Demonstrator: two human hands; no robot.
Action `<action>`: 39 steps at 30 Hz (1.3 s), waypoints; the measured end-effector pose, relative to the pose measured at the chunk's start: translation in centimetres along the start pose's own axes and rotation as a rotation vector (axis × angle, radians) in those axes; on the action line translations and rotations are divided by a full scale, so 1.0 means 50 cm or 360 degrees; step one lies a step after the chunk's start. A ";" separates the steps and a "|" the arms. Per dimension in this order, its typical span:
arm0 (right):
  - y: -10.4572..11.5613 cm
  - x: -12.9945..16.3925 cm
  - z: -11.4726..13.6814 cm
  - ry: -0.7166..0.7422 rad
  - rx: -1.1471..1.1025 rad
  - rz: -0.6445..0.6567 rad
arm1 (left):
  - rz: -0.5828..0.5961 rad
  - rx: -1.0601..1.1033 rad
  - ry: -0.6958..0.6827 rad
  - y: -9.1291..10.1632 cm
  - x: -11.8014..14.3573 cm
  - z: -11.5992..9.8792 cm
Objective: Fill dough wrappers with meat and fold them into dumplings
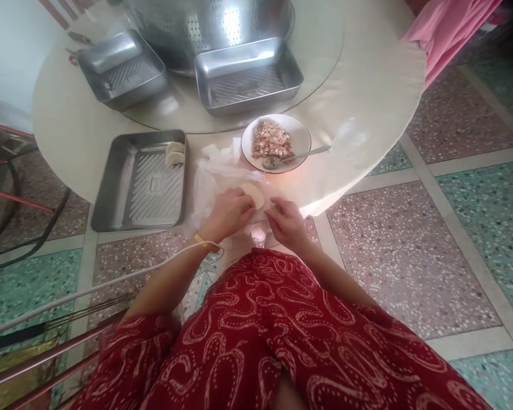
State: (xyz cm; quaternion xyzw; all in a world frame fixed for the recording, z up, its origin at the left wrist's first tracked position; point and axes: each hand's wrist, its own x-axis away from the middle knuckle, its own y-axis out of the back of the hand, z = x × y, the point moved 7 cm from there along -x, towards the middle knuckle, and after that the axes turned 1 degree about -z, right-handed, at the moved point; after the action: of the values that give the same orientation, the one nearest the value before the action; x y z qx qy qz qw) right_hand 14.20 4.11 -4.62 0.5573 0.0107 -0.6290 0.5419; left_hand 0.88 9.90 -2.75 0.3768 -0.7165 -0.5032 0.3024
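A thin, soft wrapper, near the bowl, is pinched at its edges by left hand and right hand; easily torn.

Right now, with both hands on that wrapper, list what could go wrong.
1. The wrapper lies near the table edge under the left hand and right hand; it could slide off.
2. The spoon handle overhangs the bowl rim; a bump might tip it out.
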 end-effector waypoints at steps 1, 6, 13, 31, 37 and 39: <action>-0.001 0.000 0.000 0.0000 0.0001 0.0001 | -0.0005 0.0019 0.0006 0.000 -0.002 0.002; -0.004 0.009 -0.003 -0.0035 0.0016 0.0068 | -0.0148 0.0152 0.0129 0.032 -0.012 0.036; -0.011 -0.089 -0.008 0.0037 0.0001 0.0196 | -0.0142 0.0156 0.0103 0.113 -0.015 0.049; -0.020 -0.372 -0.114 -0.0830 -0.1292 0.0982 | -0.0582 0.2899 0.0497 0.052 0.082 -0.002; 0.037 -0.405 -0.061 -0.0727 -0.1273 0.1107 | -0.0346 0.3196 0.0725 0.015 0.016 -0.034; 0.058 -0.411 -0.028 -0.0615 -0.1258 0.1198 | -0.0344 0.3204 0.0659 0.035 0.004 -0.041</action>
State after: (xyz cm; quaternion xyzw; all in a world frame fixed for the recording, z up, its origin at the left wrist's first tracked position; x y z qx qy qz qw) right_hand 12.90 17.53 11.21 0.1528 -0.0533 -0.4316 0.8874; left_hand 2.03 9.09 -0.45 0.5971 -0.7019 0.3796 -0.0824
